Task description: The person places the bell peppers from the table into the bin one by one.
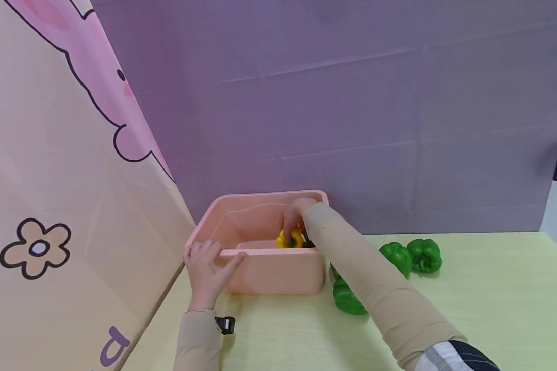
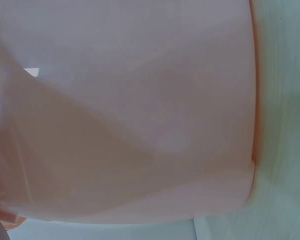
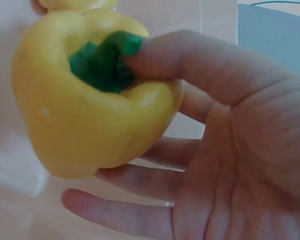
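In the head view, the pink tub sits on the pale green table. The left hand grips the tub's near rim, fingers curled over the edge. The right hand reaches inside the tub and holds a yellow pepper. Three green peppers lie on the table just right of the tub.

The left wrist view shows only the tub's pink wall, very close.

In the right wrist view, the right hand wraps the yellow pepper, thumb against its green stem.

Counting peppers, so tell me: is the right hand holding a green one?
No, the right hand holds a yellow pepper with a green stem.
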A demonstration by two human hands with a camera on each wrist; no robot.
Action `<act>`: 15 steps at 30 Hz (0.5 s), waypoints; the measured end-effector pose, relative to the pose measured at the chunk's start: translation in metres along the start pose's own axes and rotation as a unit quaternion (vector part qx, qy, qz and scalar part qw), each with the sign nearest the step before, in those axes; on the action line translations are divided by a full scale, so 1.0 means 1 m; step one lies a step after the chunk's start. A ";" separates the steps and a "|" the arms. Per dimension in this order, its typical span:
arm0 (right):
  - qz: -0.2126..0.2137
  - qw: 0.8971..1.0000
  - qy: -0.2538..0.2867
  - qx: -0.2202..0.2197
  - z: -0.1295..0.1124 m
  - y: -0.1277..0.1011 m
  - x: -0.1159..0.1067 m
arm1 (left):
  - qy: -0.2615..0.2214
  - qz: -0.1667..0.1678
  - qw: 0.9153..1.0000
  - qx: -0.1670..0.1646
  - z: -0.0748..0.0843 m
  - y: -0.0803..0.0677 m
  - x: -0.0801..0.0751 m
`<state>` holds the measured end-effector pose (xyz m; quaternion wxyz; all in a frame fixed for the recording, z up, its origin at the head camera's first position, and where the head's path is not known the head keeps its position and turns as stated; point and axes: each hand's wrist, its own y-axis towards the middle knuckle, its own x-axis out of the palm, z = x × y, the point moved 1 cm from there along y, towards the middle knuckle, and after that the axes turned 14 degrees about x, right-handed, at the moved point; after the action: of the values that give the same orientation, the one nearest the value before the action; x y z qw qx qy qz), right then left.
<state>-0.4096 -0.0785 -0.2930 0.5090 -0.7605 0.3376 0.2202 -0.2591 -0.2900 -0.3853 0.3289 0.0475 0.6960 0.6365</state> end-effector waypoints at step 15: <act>-0.161 0.986 0.025 -0.037 0.003 0.005 -0.004 | 0.003 -0.005 1.000 -0.002 0.000 0.000 -0.001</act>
<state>-0.4163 -0.0754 -0.2945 0.5011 -0.8282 0.2154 0.1287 -0.2588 -0.2903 -0.3848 0.3301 0.0414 0.6956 0.6368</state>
